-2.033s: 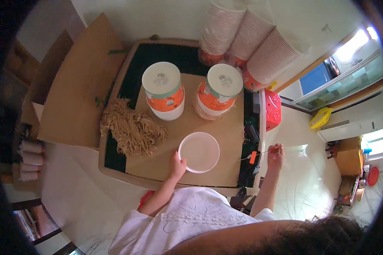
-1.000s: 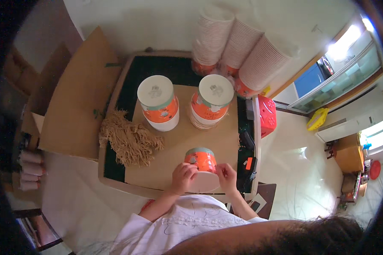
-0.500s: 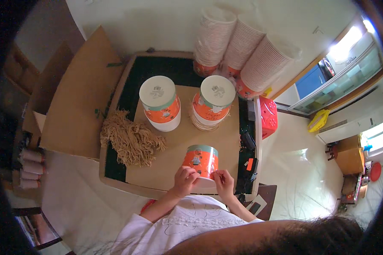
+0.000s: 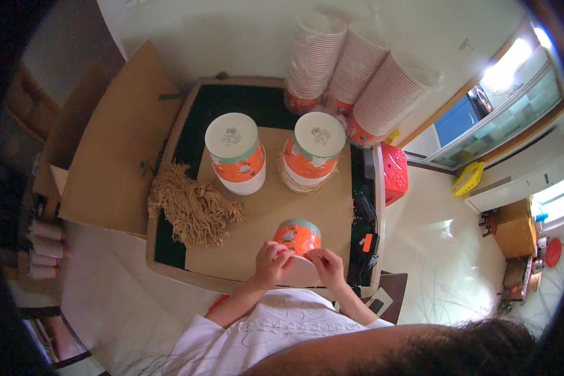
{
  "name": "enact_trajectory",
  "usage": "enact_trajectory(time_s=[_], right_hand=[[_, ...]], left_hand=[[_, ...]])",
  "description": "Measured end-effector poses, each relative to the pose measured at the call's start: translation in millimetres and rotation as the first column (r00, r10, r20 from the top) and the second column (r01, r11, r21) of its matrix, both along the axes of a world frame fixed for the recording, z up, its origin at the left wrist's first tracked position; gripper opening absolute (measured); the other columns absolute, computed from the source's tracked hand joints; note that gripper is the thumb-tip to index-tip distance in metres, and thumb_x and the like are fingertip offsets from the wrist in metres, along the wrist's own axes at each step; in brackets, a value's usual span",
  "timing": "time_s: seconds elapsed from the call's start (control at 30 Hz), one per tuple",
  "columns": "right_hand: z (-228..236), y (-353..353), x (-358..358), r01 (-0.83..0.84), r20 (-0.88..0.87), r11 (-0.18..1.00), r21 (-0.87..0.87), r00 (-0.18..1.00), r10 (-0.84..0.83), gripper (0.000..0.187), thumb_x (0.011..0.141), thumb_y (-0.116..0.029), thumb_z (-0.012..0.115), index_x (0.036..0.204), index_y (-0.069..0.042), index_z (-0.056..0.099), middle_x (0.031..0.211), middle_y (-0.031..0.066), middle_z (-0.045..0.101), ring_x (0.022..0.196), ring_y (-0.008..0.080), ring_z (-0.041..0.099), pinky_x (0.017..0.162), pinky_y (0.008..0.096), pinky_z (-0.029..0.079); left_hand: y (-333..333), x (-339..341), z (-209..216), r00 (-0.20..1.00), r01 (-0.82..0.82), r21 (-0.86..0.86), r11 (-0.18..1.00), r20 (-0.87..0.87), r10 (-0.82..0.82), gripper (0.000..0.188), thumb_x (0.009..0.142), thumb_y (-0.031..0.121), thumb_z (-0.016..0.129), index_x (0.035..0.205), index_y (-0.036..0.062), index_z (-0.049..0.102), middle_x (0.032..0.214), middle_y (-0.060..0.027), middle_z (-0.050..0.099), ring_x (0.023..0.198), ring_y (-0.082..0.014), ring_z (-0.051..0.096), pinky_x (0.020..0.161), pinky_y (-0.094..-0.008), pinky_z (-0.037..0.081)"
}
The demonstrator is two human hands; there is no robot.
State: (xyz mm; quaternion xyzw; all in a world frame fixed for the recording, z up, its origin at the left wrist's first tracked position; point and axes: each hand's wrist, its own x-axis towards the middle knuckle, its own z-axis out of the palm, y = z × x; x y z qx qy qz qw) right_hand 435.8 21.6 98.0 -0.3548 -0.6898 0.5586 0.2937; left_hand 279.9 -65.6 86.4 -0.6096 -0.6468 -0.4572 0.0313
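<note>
Close to my body, I hold an orange paper tub [image 4: 299, 238] with a green band at its far end. It lies tilted, its pale open end facing me. My left hand [image 4: 271, 263] grips the left side of its rim with bent fingers. On the right side of the rim, the fingers of my right hand [image 4: 327, 266] pinch together; anything thin between them is too small to make out. Farther off stand two upside-down tub stacks, a left stack [image 4: 235, 166] and a right stack [image 4: 313, 150], the right one with tan cords around its lower part.
A heap of tan twisted cords [image 4: 194, 203] lies left on the cardboard sheet [image 4: 257, 219] covering the table. Tall wrapped tub stacks [image 4: 357, 75] rise at the back right. A cardboard flap [image 4: 119, 144] stands at left. Beyond the right edge is a red stool [image 4: 395, 174].
The tub in my hands has tipped, so more of its pale open end faces me and its green end sits slightly lower in view. Both hands stay at the rim.
</note>
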Motion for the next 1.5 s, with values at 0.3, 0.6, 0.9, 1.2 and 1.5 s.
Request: enact_trajectory(time_s=[0.3,0.6,0.9,1.2,1.5], right_hand=[[2,27,-10,-0.28,0.205,0.957,-0.074,0.935,0.289,0.012,0.077,-0.003,0.056,0.087,0.0,0.061,0.077,0.0093,0.062,0.069,0.0114,0.056,0.063,0.024,0.046],[8,32,-7,0.173,0.052,0.955,-0.24,0.985,-0.165,0.013,0.082,-0.012,0.056,0.082,0.0,0.059,0.061,-0.001,0.053,0.054,0.003,0.045,0.048,0.0176,0.037],[-43,12,-27,0.122,0.191,0.822,-0.556,0.981,-0.017,0.018,0.079,-0.02,0.06,0.082,-0.002,0.057,0.055,-0.0036,0.045,0.043,0.0039,0.036,0.038,0.0194,0.027],[-65,10,-52,0.208,0.182,0.73,-0.651,0.976,-0.116,0.018,0.079,-0.021,0.06,0.085,-0.004,0.057,0.052,-0.0045,0.041,0.039,0.0033,0.033,0.035,0.0193,0.023],[-70,10,-51,0.2,0.162,0.709,-0.676,0.979,-0.123,0.017,0.078,-0.021,0.061,0.084,-0.005,0.058,0.05,-0.0047,0.04,0.039,0.0034,0.032,0.034,0.0194,0.022]], left_hand=[[9,5,-7,0.994,0.103,-0.009,0.995,0.047,-0.103,0.022,0.058,0.008,0.066,0.078,0.0114,0.055,0.078,-0.0033,0.051,0.073,-0.021,0.052,0.063,-0.0332,0.046],[14,-1,-31,0.976,-0.097,-0.199,0.975,0.172,0.132,0.014,0.064,0.007,0.064,0.076,0.0085,0.059,0.077,-0.0056,0.051,0.072,-0.023,0.052,0.061,-0.0331,0.045],[34,-17,-73,0.856,-0.023,-0.421,0.907,0.46,0.236,0.011,0.069,0.005,0.06,0.08,0.0047,0.061,0.073,-0.0099,0.054,0.062,-0.0226,0.054,0.056,-0.032,0.044],[32,-15,-77,0.828,-0.011,-0.411,0.912,0.508,0.239,0.017,0.071,0.007,0.059,0.089,0.0051,0.062,0.075,-0.0105,0.055,0.063,-0.0202,0.056,0.055,-0.0296,0.045],[33,-27,-80,0.814,-0.014,-0.388,0.922,0.531,0.236,0.014,0.077,0.005,0.055,0.089,0.0047,0.062,0.077,-0.0106,0.056,0.063,-0.0189,0.057,0.057,-0.0276,0.047]])
